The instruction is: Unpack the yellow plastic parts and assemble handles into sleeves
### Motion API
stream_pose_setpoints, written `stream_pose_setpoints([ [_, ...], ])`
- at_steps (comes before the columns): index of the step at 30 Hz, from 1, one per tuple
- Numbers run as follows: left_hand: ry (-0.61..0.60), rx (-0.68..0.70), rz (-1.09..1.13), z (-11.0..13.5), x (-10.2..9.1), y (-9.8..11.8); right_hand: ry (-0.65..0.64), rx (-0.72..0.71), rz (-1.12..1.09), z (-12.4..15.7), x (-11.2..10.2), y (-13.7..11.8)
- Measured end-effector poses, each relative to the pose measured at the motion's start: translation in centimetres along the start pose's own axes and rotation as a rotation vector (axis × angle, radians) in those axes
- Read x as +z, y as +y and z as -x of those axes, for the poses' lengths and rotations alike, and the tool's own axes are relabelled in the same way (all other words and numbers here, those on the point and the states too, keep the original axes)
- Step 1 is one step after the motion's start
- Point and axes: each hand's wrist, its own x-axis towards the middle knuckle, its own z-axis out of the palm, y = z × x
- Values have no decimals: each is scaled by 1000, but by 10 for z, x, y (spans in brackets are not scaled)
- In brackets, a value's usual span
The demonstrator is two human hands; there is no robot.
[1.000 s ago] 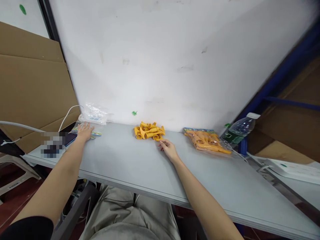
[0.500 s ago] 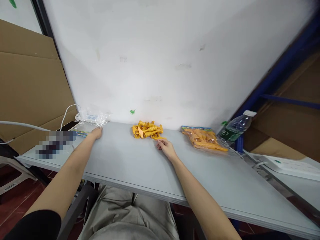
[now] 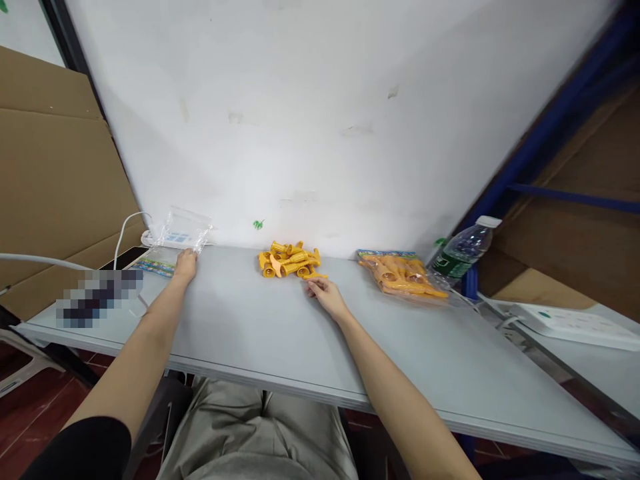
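A seated person in a black-sleeved top and grey trousers (image 3: 260,433) reaches across a pale grey tabletop (image 3: 250,327). At the far left, the left hand (image 3: 185,267) rests with fingers curled at the right edge of a crumpled clear plastic bag with a colourful printed strip (image 3: 154,268); whether it grips the film cannot be told. The right hand (image 3: 325,293), partly closed with fingers bent, is at the near right edge of a heap of glossy yellow plastic pieces (image 3: 290,261), by the wall; its hold on any piece is unclear. Farther right lies a clear plastic bag filled with orange-yellow pieces (image 3: 404,277), just beside a tilted clear plastic bottle with a green label and white cap (image 3: 463,255).
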Motion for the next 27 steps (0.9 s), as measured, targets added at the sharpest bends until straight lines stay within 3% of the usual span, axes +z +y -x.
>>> stream_pose_setpoints([
  [5, 2, -10, 4, -3, 2, -4, 7, -123, 299, -5, 2, 3],
  [9, -27, -29, 19, -4, -1, 1, 11, -94, 607, -5, 7, 1],
  [11, -1, -4, 38, -5, -4, 10, 19, -89, 616, -5, 9, -1],
  [13, 47, 85, 69, -5, -7, 25, 71, -90, 476, -7, 8, -3],
  [15, 67, 221, 124, -2, -9, 46, 202, -65, 218, -9, 2, -6],
  [18, 12, 454, 258, 12, -9, 87, 471, 49, -243, -12, -17, -13],
  [21, -86, 598, 364, 32, -4, 128, 663, 185, -596, -11, -42, -19],
  [23, -154, 617, 379, 43, 2, 151, 725, 220, -717, -9, -57, -21],
  [27, -200, 490, 371, 50, 14, 179, 767, 234, -757, -9, -74, -20],
])
